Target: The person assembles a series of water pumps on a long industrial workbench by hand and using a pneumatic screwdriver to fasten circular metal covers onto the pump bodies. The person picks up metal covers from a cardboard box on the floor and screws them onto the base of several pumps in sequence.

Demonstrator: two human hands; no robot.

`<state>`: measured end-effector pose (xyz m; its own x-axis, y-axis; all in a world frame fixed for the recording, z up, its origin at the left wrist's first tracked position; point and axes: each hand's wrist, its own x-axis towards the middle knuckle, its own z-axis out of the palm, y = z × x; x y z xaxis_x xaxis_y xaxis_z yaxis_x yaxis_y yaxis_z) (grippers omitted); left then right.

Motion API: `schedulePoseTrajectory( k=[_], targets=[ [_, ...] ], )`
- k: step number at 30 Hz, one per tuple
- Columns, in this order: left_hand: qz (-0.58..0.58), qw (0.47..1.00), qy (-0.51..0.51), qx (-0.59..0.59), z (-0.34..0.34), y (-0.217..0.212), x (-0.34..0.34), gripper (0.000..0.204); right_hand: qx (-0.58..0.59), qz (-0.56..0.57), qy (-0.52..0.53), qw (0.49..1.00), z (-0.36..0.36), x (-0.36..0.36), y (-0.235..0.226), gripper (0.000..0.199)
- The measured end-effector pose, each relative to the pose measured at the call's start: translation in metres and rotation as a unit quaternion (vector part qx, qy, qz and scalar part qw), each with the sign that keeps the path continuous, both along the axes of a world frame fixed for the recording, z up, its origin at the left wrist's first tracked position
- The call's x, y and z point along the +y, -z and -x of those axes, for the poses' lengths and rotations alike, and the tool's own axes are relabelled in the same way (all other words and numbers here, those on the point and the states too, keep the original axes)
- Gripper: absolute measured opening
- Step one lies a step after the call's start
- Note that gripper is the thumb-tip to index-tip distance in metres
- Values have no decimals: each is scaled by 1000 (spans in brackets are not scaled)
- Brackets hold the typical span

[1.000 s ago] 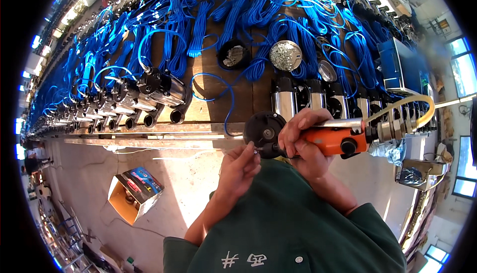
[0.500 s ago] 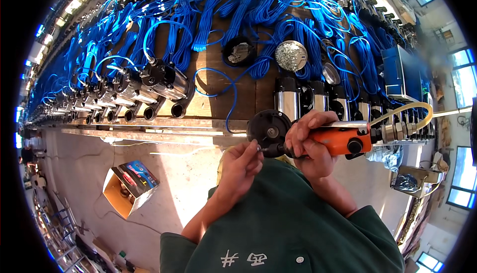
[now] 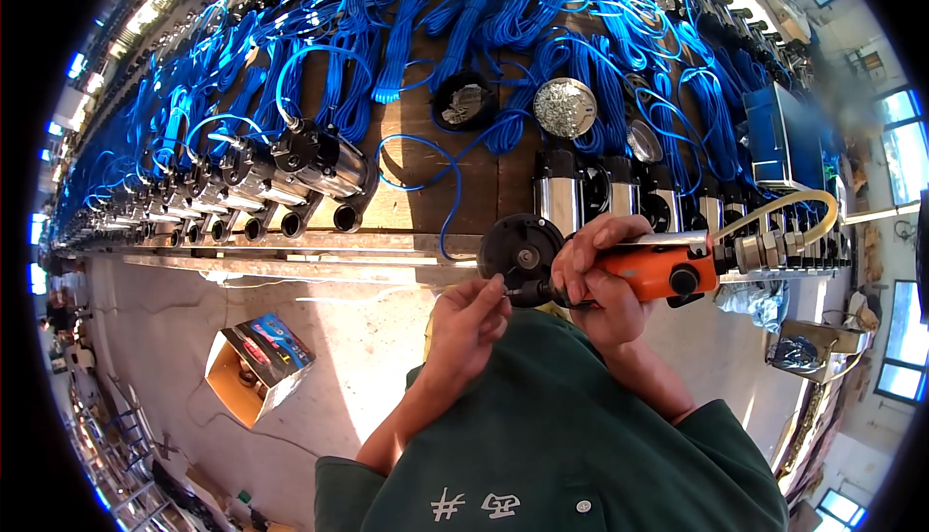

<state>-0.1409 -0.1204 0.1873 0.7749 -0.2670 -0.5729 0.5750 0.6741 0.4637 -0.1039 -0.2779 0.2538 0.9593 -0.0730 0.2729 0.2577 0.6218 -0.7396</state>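
My right hand point(image 3: 610, 285) is wrapped around an orange pneumatic screwdriver point(image 3: 646, 273), held level with its nose pointing left. At that nose the thumb and fingers of my left hand point(image 3: 467, 325) are pinched together. Whatever they hold is too small to make out. Just beyond my fingers, at the table's front edge, is a round black motor cap point(image 3: 520, 247) with a hole at its centre. A blue cable point(image 3: 451, 205) runs up from beside the cap onto the table. The driver's nose and my left fingertips overlap the cap's lower edge.
On the wooden table point(image 3: 406, 211) lie many blue cable bundles point(image 3: 397, 62). Steel motor bodies point(image 3: 327, 159) line its front edge. A black bowl point(image 3: 464, 100) and a round tin of screws point(image 3: 564, 108) stand behind the cap. A pale air hose point(image 3: 823, 211) loops at right; an open carton point(image 3: 257, 369) sits on the floor.
The screwdriver and my right hand have shifted very slightly left. My left hand keeps its pinch at the driver's nose.
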Motion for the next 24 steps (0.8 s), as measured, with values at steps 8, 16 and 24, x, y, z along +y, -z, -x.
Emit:
schedulePoseTrajectory(
  k=[8,16,24],
  targets=[
    [52,997,5,61,2,-4,-5,18,4,-16,-8,1000,4,-6,1,35],
    [-284,932,21,-225,16,16,-8,12,-9,74,-19,997,9,-10,9,31],
    [-557,722,30,-409,11,25,-3,32,29,144,-44,988,5,6,19,21]
  ],
)
